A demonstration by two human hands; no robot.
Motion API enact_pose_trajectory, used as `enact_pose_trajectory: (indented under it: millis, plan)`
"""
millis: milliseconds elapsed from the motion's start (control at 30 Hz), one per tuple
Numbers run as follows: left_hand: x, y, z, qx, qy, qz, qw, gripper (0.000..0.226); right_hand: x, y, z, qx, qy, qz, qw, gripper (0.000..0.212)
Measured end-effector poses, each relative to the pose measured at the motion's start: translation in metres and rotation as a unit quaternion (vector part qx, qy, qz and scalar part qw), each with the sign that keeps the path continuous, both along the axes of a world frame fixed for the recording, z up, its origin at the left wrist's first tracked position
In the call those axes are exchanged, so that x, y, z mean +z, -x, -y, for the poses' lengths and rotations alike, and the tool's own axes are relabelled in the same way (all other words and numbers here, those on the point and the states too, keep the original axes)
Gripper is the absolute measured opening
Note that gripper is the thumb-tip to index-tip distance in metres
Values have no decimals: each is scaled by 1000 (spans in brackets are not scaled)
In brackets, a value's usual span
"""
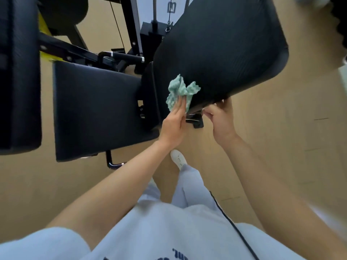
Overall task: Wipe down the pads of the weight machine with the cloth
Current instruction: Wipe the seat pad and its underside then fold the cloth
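Note:
A crumpled green-and-white cloth (180, 91) is pressed against the lower left corner of a large black back pad (221, 47). My left hand (174, 122) holds the cloth with its fingers flat on the pad's edge. My right hand (222, 119) grips the pad's bottom edge from underneath, just right of the cloth. A flat black seat pad (95, 109) lies to the left of both hands. Another long black pad (20, 72) runs down the far left.
The black machine frame (78, 51) with a handle bar (124, 57), a cable and a weight stack (150, 34) stands behind the pads. A small black bracket (197, 123) sits under the back pad. My white shoe (178, 158) rests on the tan floor below my hands.

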State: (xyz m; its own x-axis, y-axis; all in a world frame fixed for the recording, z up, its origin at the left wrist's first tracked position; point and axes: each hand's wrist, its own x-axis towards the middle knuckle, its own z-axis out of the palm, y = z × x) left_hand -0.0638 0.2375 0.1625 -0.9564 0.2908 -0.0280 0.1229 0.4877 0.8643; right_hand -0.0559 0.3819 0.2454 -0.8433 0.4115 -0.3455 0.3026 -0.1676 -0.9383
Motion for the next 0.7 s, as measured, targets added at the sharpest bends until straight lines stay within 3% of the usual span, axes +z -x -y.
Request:
enact_pose_trajectory:
  millis: [200, 333, 433, 500, 567, 633, 700]
  plan:
    - [-40, -19, 72, -84, 153, 161, 971, 49, -28, -16, 44, -25, -55, 48, 997, 69]
    - [-48, -44, 110, -47, 154, 249, 955, 25, -67, -36, 69, 63, -137, 112, 982, 55]
    - [-53, -63, 136, -54, 133, 262, 954, 18, -94, -54, 92, 236, -188, 168, 938, 65]
    - [-54, -74, 152, -64, 118, 265, 955, 20, -114, -64, 107, 368, -203, 173, 891, 66]
    - [-54, -83, 169, -74, 112, 260, 956, 23, -135, -70, 122, 448, -226, 180, 846, 49]
    - [-54, -88, 183, -78, 115, 256, 957, 27, -148, -69, 131, 469, -259, 184, 824, 24]
    - [-58, -91, 198, -68, 139, 244, 957, 32, -158, -64, 141, 485, -287, 177, 807, 11]
